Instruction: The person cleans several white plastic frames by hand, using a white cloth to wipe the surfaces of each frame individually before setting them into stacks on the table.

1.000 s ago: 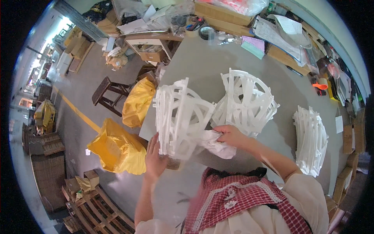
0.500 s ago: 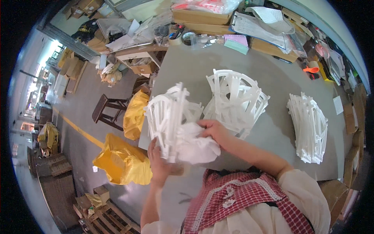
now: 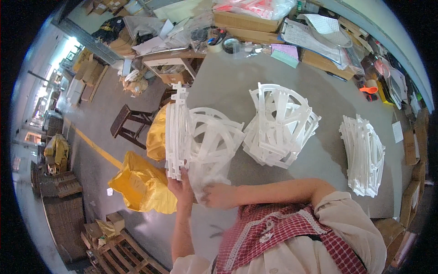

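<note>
“Two bare hands work left of centre, low in the frame. What do they have?”

“The left hand (image 3: 183,185) keeps its grip closed on the bottom end of a stack of white frames (image 3: 178,132), upright just left of centre; most of its fingers are hidden.”

“And the right hand (image 3: 219,195)?”

“Smeared by motion. I can't tell how far its grip is open or whether it holds anything. The white patch (image 3: 199,181) beside its fingers is too blurred to name.”

“What is that fan-shaped openwork (image 3: 214,137) right of the stack?”

“White too, its lower part lost in blur. Whether it belongs to the stack, or touches the middle pile (image 3: 280,128), I can't make out.”

“Anything in the way?”

“The upright stack covers part of the far yellow bag (image 3: 156,134) and the left edge of the grey table (image 3: 319,178). The near yellow bag (image 3: 143,187) sits left of the left hand, with a wooden stool (image 3: 132,123) above it in the frame.”

“Elsewhere?”

“Another white pile (image 3: 363,157) lies at the right. Tape rolls (image 3: 230,44) and papers (image 3: 312,41) crowd the top. The wooden pallet (image 3: 123,253) is cut off at lower left.”
</note>
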Demonstrator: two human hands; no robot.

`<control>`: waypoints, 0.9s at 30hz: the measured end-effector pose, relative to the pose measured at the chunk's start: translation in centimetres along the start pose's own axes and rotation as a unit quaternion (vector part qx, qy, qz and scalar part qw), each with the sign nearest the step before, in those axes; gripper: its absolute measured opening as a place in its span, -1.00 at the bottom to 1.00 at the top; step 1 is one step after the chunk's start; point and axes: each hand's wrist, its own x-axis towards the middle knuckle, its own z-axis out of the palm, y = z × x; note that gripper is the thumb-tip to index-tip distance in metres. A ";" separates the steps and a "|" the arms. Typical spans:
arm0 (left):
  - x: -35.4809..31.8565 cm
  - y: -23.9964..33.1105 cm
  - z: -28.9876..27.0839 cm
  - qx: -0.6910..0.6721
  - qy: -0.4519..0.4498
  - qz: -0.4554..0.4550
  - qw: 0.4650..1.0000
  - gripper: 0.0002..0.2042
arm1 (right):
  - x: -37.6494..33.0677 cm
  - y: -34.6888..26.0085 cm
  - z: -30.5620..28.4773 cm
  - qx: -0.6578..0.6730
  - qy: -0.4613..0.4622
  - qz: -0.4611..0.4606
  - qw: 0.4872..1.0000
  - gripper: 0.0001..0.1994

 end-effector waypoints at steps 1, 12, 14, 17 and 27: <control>0.0 0.6 0.2 -0.018 0.004 -0.014 1.000 -0.68 | 0.6 -0.3 -1.0 0.027 -0.045 0.023 0.998 -0.80; -1.5 -0.6 -0.3 -0.106 -0.013 -0.071 0.992 -0.60 | -0.1 9.8 -15.5 -0.127 0.084 0.351 0.924 -0.76; -1.7 -1.1 0.4 -0.121 0.006 -0.087 0.989 -0.59 | 1.0 8.7 -15.2 -0.186 0.043 0.331 0.924 -0.78; -2.0 -2.1 1.2 -0.150 0.045 -0.116 0.981 -0.57 | 1.3 5.7 -8.0 -0.190 -0.149 0.261 0.935 -0.81; -2.0 -1.3 0.4 -0.128 0.027 -0.111 0.985 -0.59 | -0.4 12.6 -14.3 -0.059 -0.112 0.207 0.970 -0.92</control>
